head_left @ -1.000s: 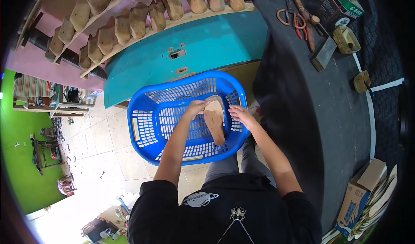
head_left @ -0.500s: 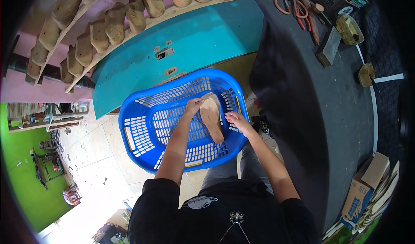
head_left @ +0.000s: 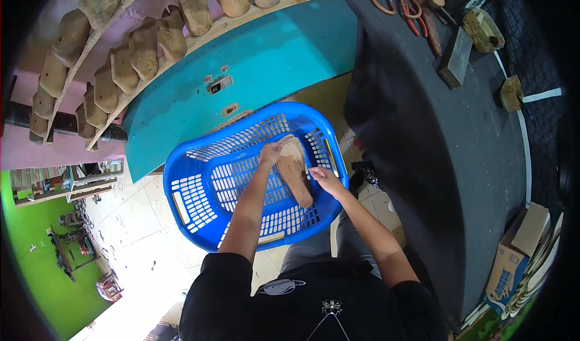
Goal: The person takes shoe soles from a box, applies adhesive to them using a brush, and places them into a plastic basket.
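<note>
A brown wooden shoe last (head_left: 293, 175) with a pale patch at its wide end lies over the blue plastic laundry basket (head_left: 175, 166), its narrow end pointing toward my body. My left hand (head_left: 270, 154) is closed on the edge of the wide end. My right hand (head_left: 327, 180) is just right of the last, inside the basket's outline. Its fingers are drawn together at the tips; whether anything small is between them I cannot make out.
Wooden shelves with several shoe lasts (head_left: 143, 51) run along the far left, above a turquoise door panel (head_left: 272, 57). On the right, a dark-covered table (head_left: 417, 117) bears scissors (head_left: 383, 1), red-handled pliers (head_left: 414, 24) and a block (head_left: 455, 60). A cardboard box (head_left: 510, 262) stands lower right.
The view has turned slightly, shifting the surroundings. My right hand has moved slightly toward my body and left, and the last sits a little lower, still in my left hand.
</note>
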`<action>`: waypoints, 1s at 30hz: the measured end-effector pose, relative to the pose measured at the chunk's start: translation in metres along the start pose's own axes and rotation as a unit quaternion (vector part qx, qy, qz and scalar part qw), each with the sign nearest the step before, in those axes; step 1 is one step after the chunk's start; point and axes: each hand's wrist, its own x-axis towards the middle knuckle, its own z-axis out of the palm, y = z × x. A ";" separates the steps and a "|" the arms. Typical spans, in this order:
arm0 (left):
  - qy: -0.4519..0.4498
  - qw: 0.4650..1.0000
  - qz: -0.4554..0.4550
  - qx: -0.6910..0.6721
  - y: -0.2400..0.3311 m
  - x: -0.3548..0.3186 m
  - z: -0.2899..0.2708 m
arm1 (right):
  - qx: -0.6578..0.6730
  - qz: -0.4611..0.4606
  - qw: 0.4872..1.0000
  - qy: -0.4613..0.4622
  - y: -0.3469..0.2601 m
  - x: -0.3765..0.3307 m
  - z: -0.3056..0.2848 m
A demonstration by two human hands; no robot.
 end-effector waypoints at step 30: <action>-0.168 0.707 0.685 -0.047 0.383 -0.388 0.040 | -0.134 -0.238 0.700 0.659 -0.085 -0.416 -0.094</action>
